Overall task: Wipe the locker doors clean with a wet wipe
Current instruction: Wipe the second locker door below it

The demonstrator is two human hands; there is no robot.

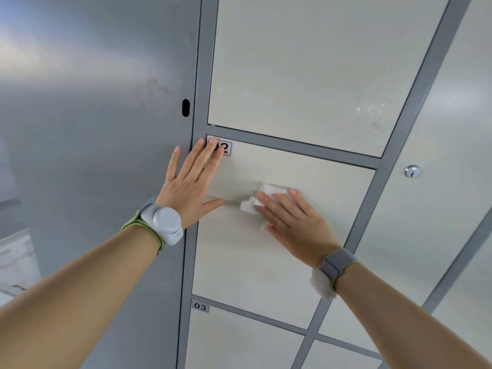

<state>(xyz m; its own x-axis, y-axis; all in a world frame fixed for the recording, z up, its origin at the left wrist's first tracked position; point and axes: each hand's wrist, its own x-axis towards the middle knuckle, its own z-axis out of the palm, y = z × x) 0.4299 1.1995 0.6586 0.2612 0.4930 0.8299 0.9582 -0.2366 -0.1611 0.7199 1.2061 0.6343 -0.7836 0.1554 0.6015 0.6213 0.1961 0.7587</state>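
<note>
A cream locker door labelled 02 (306, 203) fills the middle of the head view, set in a grey frame. My right hand (295, 222) lies flat on it with straight fingers, pressing a crumpled white wet wipe (263, 195) against the panel. My left hand (191, 182) rests flat at the door's upper left corner, fingers straight, its fingertips covering part of the 02 label (225, 148). Both wrists carry bands.
Another cream door (306, 70) sits above, with faint smudges at its right. Door 03 (239, 342) is below. A door with a round key lock (412, 171) stands to the right. A grey metal side panel (93, 115) with a dark slot (185, 107) is on the left.
</note>
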